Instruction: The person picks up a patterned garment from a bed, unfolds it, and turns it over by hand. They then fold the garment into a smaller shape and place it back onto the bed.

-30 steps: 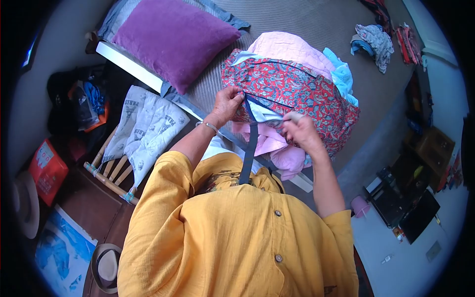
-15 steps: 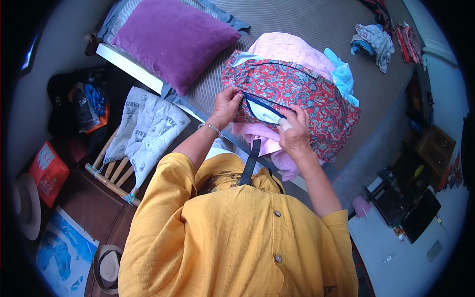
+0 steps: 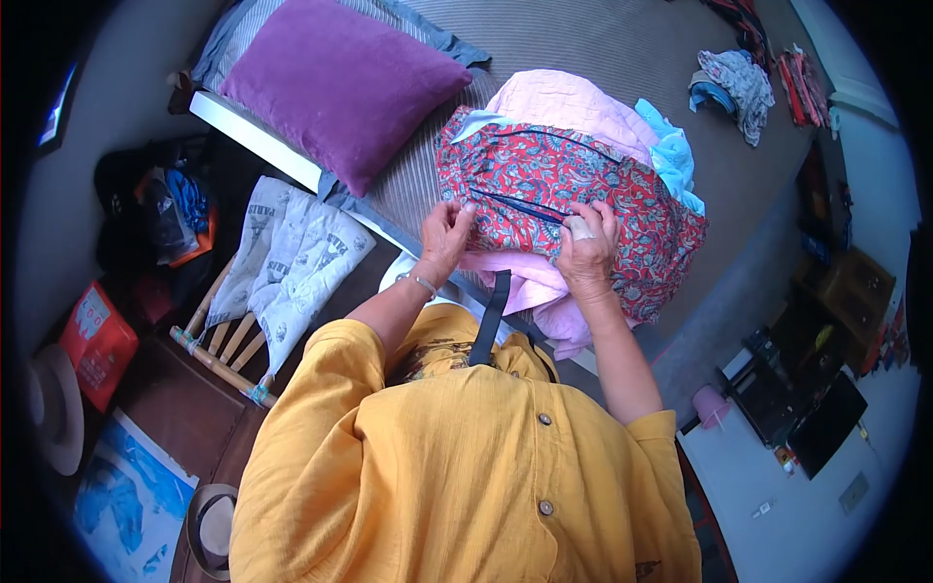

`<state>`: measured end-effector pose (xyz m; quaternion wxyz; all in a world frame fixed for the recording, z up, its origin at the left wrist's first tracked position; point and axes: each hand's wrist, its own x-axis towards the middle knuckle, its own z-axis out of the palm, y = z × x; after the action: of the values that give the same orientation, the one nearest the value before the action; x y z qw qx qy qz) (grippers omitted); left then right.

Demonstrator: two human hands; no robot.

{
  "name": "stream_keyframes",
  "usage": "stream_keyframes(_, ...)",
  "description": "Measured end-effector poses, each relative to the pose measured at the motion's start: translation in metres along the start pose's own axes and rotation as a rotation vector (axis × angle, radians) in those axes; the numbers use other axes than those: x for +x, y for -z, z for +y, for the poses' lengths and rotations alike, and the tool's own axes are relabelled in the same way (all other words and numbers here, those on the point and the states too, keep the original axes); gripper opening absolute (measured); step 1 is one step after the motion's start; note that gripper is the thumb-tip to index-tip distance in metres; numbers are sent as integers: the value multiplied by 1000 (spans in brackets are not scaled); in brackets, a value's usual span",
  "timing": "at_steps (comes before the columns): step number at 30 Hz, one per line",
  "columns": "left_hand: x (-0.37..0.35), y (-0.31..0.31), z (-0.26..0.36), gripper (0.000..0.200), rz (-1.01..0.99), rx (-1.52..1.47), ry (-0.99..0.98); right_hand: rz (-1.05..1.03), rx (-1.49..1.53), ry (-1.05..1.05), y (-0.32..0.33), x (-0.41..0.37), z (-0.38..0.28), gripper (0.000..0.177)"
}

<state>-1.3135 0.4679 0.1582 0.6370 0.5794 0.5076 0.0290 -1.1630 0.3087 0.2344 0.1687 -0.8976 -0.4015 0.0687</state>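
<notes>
A red paisley-patterned garment (image 3: 632,214) with dark blue piping and a gathered edge lies spread on the bed. My left hand (image 3: 447,236) is closed, thumb and fingertips pinching the cloth near the left end of a dark-trimmed slit. At the slit's right end, my right hand (image 3: 587,253) grips the trim between thumb and fingers; a pale bandage wraps one digit. The slit's edges lie nearly together. Pink quilted cloth (image 3: 559,102) shows behind the garment, and more pink cloth (image 3: 530,282) hangs below it. A light blue cloth (image 3: 673,155) pokes out at its right.
A purple pillow (image 3: 345,87) rests on the bed (image 3: 603,44) at upper left. Other clothes (image 3: 739,92) lie at the far right. A bamboo chair (image 3: 224,360) with a printed cushion (image 3: 292,253) stands to my left. A hat (image 3: 212,525) lies below it.
The slit gaped half a second ago and showed white lining; now its edges have come together. My left hand has lowered slightly, and my right hand has shifted a little to the right.
</notes>
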Motion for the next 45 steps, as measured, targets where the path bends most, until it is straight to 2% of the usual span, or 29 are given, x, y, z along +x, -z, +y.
stream_keyframes(4,1,0,-37,24,-116,-105,37,44,29,28,-8,8,11,14)
stream_keyframes(7,8,1,-46,30,-95,-105,132,35,-48,51,-11,10,15,15)
stream_keyframes(10,4,-3,-36,38,232,399,-162,-23,-102,33,-7,10,5,28)
stream_keyframes(11,7,-4,-39,39,213,226,-97,-11,-130,28,-6,9,0,31)
stream_keyframes(12,12,-6,-46,41,180,55,-33,4,-166,14,-5,8,-2,34)
stream_keyframes(13,11,-12,-28,43,133,-118,36,-18,-141,23,-5,5,-3,41)
stream_keyframes(14,4,-13,-10,49,60,-187,190,-69,-131,6,-8,1,-3,43)
stream_keyframes(16,18,0,-24,59,-319,-155,327,-198,-135,-41,-14,-1,4,46)
stream_keyframes(18,12,-6,-22,54,-106,-77,229,-111,-40,-72,5,2,2,46)
stream_keyframes(19,10,-6,-19,60,-82,-6,78,-64,14,-87,14,-1,4,47)
stream_keyframes(22,-10,-11,17,78,86,534,-52,241,79,-244,36,-28,32,46)
stream_keyframes(23,-12,-11,19,77,25,461,-86,377,42,-253,42,-44,49,46)
stream_keyframes(26,-17,-24,12,75,11,633,-611,553,60,-602,44,-109,108,47)
stream_keyframes(27,-33,-36,36,70,-62,617,-709,619,126,-753,40,-133,127,47)
stream_keyframes(28,-42,-46,44,69,-175,668,-823,705,441,-997,32,-155,144,49)
stream_keyframes(30,-56,-61,52,67,-400,765,-1047,748,442,-1249,-11,-213,194,49)
stream_keyframes(32,-69,-79,59,64,-607,913,-1099,609,919,-1453,2,-227,193,50)
stream_keyframes(33,-68,-88,56,66,-661,1022,-1056,529,1166,-1506,10,-227,193,50)
stream_keyframes(35,-61,-104,51,64,-642,1023,-989,677,1114,-1546,0,-229,194,44)
stream_keyframes(38,-57,-113,59,63,-623,1047,-979,667,1444,-1592,9,-236,198,37)
stream_keyframes(39,-60,-115,63,63,-615,1047,-970,640,1514,-1582,12,-237,198,25)
stream_keyframes(43,-76,-129,74,65,-600,1025,-1054,504,1639,-1422,8,-242,201,12)
stream_keyframes(44,-84,-135,77,65,-609,1028,-1092,549,1685,-1392,6,-243,202,12)
stream_keyframes(45,-93,-148,89,65,-699,1062,-1128,593,1727,-1362,5,-244,204,12)
